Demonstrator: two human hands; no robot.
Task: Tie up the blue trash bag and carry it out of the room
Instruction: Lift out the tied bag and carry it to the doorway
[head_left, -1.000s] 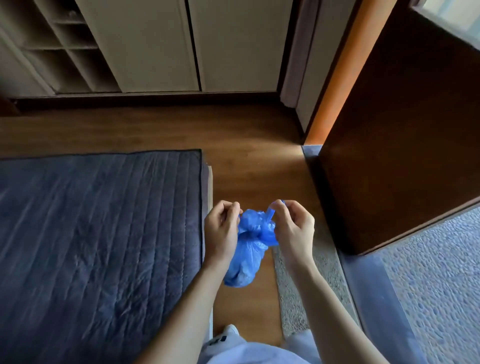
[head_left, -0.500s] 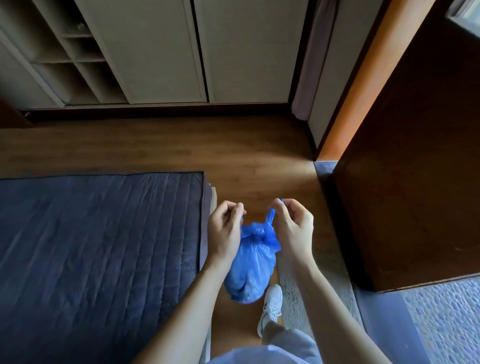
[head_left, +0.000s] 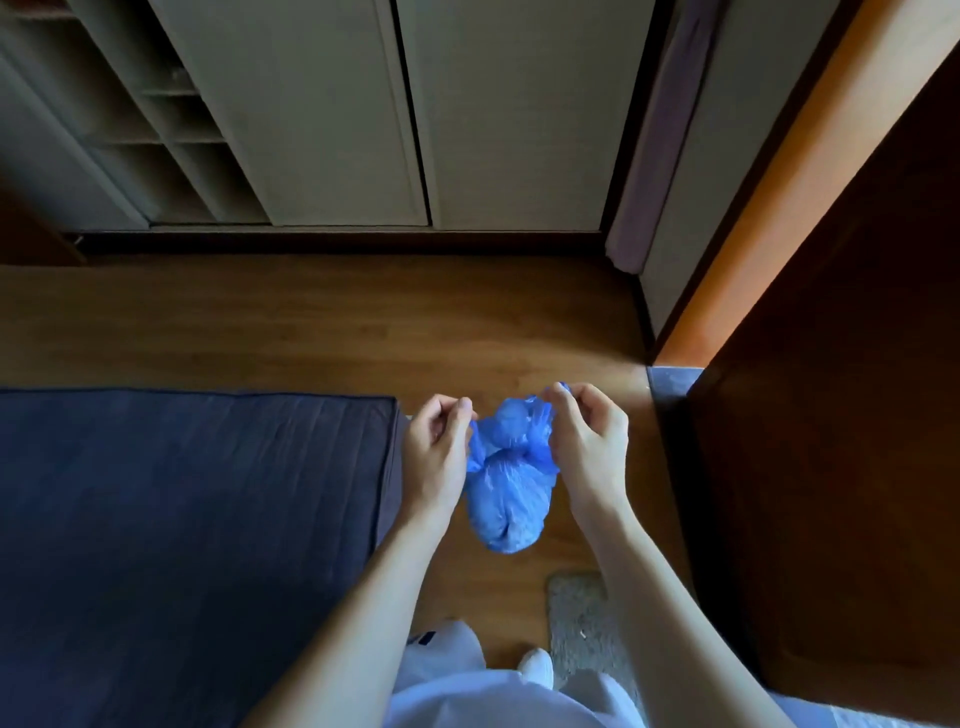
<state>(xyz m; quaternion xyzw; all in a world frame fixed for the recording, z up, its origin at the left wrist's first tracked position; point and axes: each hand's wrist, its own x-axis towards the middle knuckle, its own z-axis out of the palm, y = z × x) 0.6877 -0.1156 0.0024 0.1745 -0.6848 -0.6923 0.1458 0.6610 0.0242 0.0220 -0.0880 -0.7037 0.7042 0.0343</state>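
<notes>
A small blue trash bag (head_left: 508, 499) hangs in the air in front of me, bunched and twisted at its top. My left hand (head_left: 435, 457) pinches one loose end of the bag's mouth at its upper left. My right hand (head_left: 587, 447) pinches the other end at the upper right. The two ends are pulled apart above a gathered lump of plastic; whether a knot is closed there I cannot tell. The bag's full bottom dangles below my wrists, over the wooden floor.
A dark quilted mattress (head_left: 182, 545) fills the left. Pale cabinet doors (head_left: 405, 109) and open shelves (head_left: 171, 130) stand ahead. A brown open door (head_left: 852, 415) and orange door frame (head_left: 769, 218) are at right. A grey mat (head_left: 576, 613) lies by my white shoe (head_left: 535, 665).
I have stepped forward, so the cabinets and door look closer. My hands have drawn the bag's two ends wider apart, and the bag top is more bunched.
</notes>
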